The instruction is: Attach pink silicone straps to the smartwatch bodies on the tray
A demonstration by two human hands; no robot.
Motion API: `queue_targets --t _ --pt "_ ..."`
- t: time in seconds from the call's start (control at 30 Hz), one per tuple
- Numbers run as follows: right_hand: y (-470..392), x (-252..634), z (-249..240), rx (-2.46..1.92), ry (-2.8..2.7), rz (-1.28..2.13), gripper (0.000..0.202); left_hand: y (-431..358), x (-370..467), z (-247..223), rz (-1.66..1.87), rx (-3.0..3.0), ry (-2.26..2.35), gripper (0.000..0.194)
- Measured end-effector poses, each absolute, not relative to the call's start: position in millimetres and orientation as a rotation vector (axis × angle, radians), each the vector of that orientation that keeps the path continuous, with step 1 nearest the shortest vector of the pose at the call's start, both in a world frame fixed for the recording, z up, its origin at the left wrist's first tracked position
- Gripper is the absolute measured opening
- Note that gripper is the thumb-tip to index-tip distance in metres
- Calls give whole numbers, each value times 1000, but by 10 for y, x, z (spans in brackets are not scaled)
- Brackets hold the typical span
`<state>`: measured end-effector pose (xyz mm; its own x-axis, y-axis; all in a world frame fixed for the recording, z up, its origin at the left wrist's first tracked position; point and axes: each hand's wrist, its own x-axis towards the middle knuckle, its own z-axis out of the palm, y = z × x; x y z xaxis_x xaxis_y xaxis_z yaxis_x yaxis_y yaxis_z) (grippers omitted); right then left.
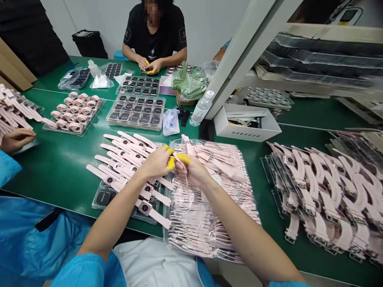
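Note:
My left hand (160, 160) and my right hand (191, 167) meet at the centre, yellow covers on some fingertips. Between them they pinch a pink watch strap (181, 161); whether a watch body is attached is hidden by the fingers. Left of and below my left hand, a tray (103, 197) bears several watches with pink straps (119, 153) laid out in slanted rows. Beneath my right hand and forearm lies a big clear bag (191, 223) packed with pink straps, with loose straps (224, 159) on top.
Stacked trays of strapped watches (326, 187) stand at the right. Beyond my hands are trays of dark watch faces (136, 111), a bottle (202, 108) and a white box (247, 127). A person (154, 36) works opposite; another person's hand (18, 139) is at the left.

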<state>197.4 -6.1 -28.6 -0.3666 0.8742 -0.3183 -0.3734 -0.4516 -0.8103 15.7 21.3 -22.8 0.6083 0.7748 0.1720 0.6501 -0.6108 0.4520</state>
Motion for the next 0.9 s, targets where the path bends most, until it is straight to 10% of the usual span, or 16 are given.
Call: queue_targets --t 0.73,0.9 --pt "-103 1999 -186 -1072 -1179 2101 46 490 -89 -175 1710 845 1070 42" --pt "-75 1989 -158 -1082 -1031 1705 43 437 -18 -203 1360 1144 1121 32"
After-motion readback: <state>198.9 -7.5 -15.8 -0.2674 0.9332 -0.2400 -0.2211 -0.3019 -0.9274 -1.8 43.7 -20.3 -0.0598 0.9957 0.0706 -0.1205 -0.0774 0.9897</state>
